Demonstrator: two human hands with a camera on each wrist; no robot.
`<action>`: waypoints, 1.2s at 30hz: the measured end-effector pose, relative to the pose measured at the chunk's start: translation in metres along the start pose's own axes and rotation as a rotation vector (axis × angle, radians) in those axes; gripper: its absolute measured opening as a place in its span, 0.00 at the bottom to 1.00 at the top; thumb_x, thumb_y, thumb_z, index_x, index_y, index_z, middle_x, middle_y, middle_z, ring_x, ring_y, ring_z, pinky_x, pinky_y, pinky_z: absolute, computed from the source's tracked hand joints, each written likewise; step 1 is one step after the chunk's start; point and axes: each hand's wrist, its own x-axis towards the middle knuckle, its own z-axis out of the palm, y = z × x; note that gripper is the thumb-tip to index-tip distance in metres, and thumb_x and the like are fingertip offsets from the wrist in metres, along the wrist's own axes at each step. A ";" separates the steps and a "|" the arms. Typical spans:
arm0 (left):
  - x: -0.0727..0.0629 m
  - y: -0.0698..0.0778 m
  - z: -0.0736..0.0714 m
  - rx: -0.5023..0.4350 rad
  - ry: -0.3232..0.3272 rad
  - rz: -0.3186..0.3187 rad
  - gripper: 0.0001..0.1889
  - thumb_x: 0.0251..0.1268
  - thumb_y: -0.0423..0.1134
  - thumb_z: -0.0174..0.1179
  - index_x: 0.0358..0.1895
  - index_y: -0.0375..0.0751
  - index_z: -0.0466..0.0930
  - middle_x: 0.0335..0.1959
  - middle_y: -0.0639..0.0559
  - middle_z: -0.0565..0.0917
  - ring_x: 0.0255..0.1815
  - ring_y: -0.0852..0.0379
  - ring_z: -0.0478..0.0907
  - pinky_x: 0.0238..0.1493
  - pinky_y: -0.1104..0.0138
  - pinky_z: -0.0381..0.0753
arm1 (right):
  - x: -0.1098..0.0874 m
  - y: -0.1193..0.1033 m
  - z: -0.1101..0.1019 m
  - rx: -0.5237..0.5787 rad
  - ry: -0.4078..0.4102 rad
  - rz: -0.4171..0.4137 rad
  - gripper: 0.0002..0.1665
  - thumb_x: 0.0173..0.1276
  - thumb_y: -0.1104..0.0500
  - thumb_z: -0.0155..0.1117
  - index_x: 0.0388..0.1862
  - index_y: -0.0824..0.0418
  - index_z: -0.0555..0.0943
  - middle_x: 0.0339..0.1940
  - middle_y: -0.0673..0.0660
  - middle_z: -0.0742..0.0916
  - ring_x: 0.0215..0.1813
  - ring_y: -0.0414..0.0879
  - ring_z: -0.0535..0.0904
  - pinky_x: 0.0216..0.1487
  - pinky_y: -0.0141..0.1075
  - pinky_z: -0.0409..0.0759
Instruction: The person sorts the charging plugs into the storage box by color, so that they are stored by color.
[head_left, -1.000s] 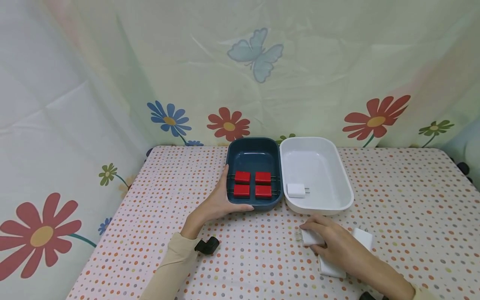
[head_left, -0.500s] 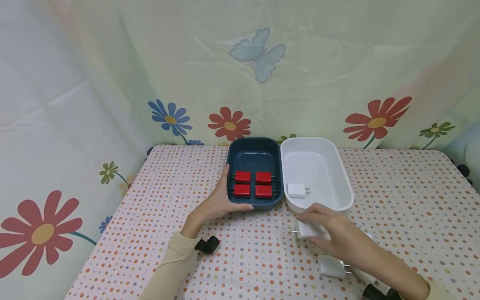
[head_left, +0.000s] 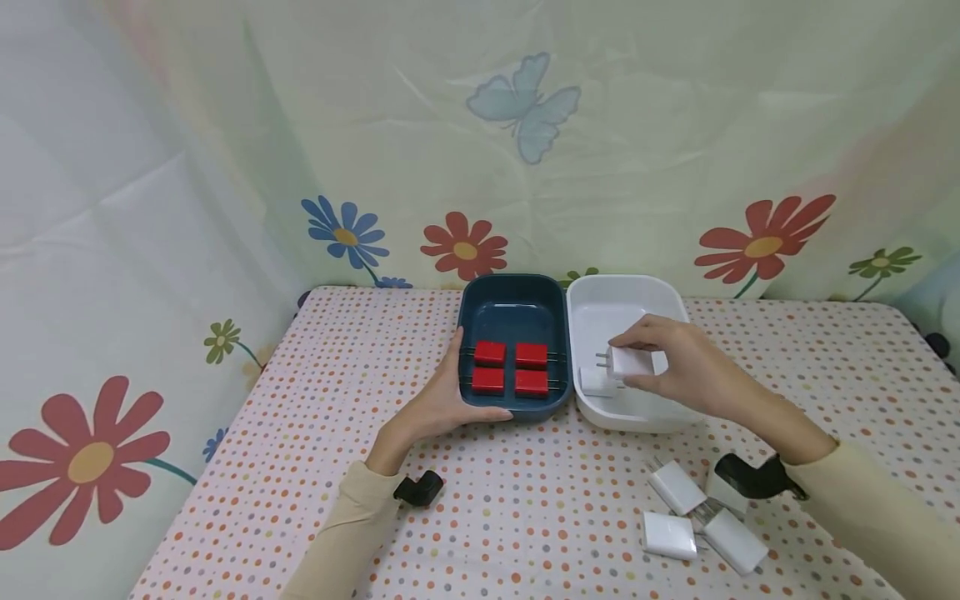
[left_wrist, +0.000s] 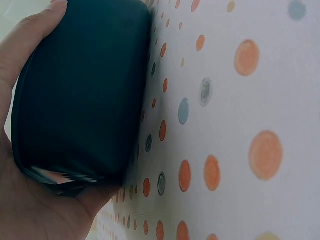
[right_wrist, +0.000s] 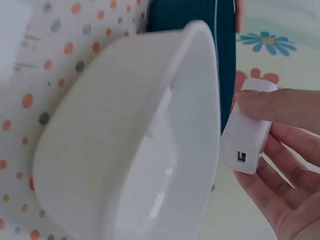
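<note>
Left hand [head_left: 442,402]: grips the near left corner of the dark blue box [head_left: 513,317], thumb along the near rim, fingers against the left wall.
Right hand [head_left: 682,367]: pinches the held plug [head_left: 632,362] between thumb and fingers.
Held plug: white, over the white box, its prongs pointing toward the dark blue box; the right wrist view shows a small port at one end.
White box [head_left: 630,414]: stands on the worktop [head_left: 540,517], just beside the dark blue box, on its right.
Boxed plug [head_left: 595,383]: white, lies near the left wall inside the white box, partly covered by the held plug in the head view.
Red plugs [head_left: 490,353]: four, two by two in the near half of the dark blue box, prongs pointing outward left and right.
Loose plugs [head_left: 670,535]: four white ones, clustered on the dotted worktop near the right sleeve [head_left: 870,500], one partly hidden.
</note>
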 end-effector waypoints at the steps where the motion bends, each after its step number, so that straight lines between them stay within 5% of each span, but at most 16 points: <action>1: 0.000 0.000 0.000 -0.005 -0.001 0.004 0.73 0.52 0.44 0.82 0.86 0.49 0.25 0.85 0.49 0.49 0.83 0.49 0.50 0.74 0.45 0.67 | 0.006 0.004 0.000 0.006 -0.015 0.006 0.28 0.52 0.71 0.85 0.53 0.71 0.87 0.46 0.61 0.88 0.50 0.59 0.87 0.53 0.56 0.85; 9: 0.002 -0.001 0.001 -0.014 0.004 0.013 0.73 0.52 0.42 0.82 0.86 0.52 0.25 0.85 0.51 0.49 0.82 0.51 0.50 0.74 0.46 0.67 | 0.044 0.027 0.004 0.042 -0.138 0.078 0.26 0.54 0.71 0.83 0.52 0.76 0.85 0.47 0.68 0.88 0.48 0.63 0.85 0.55 0.60 0.83; 18: 0.001 -0.001 0.000 -0.006 0.004 -0.037 0.73 0.53 0.42 0.81 0.85 0.51 0.23 0.86 0.50 0.46 0.84 0.50 0.48 0.76 0.45 0.65 | 0.078 0.044 0.016 0.010 -0.313 0.138 0.22 0.55 0.72 0.81 0.49 0.75 0.86 0.43 0.65 0.90 0.45 0.57 0.85 0.49 0.51 0.87; 29: 0.001 -0.001 -0.001 0.035 0.004 -0.063 0.73 0.53 0.46 0.81 0.85 0.53 0.22 0.87 0.49 0.43 0.85 0.47 0.46 0.77 0.42 0.61 | 0.088 0.051 0.032 -0.001 -0.402 0.141 0.22 0.54 0.72 0.81 0.49 0.74 0.87 0.44 0.65 0.90 0.47 0.58 0.85 0.53 0.53 0.85; 36: 0.000 -0.001 -0.001 0.039 0.002 -0.074 0.74 0.53 0.47 0.81 0.85 0.54 0.23 0.87 0.50 0.43 0.85 0.48 0.46 0.77 0.42 0.62 | 0.089 0.054 0.037 0.000 -0.385 0.112 0.21 0.54 0.72 0.82 0.48 0.73 0.87 0.44 0.65 0.90 0.46 0.58 0.85 0.51 0.51 0.87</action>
